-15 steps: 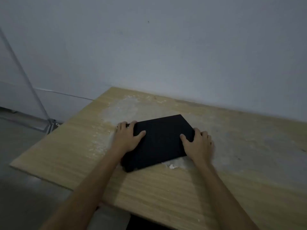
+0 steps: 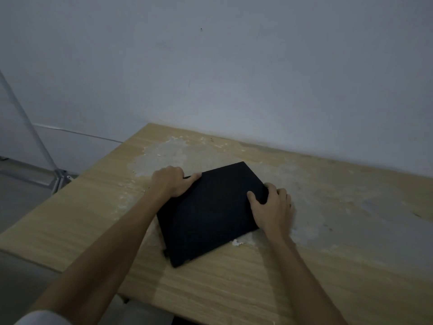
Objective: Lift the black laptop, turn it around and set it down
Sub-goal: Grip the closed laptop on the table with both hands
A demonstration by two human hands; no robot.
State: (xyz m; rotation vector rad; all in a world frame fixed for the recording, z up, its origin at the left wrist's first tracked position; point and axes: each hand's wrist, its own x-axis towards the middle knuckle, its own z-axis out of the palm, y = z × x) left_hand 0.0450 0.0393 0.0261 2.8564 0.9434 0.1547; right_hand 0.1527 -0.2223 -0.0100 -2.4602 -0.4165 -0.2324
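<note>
The closed black laptop (image 2: 208, 212) lies skewed in the middle of the wooden table (image 2: 234, 285), one corner pointing toward me. My left hand (image 2: 172, 180) grips its far left edge, thumb on the lid and fingers curled over the side. On the right edge, my right hand (image 2: 271, 208) holds the laptop with the thumb pressed on top and the fingers down the side. The near left corner seems raised a little off the wood, with a dark shadow under it. The laptop's underside is hidden.
Worn pale patches and white flakes (image 2: 235, 242) mark the tabletop around the laptop. A grey wall (image 2: 234, 78) runs along the table's far edge. A metal pole (image 2: 30, 127) slants down to the floor at the left. The table's left edge drops off to the floor.
My left hand has slid along the left edge to the far corner and curled over it. The laptop's near corner now looks tipped up. My right hand keeps its place.
</note>
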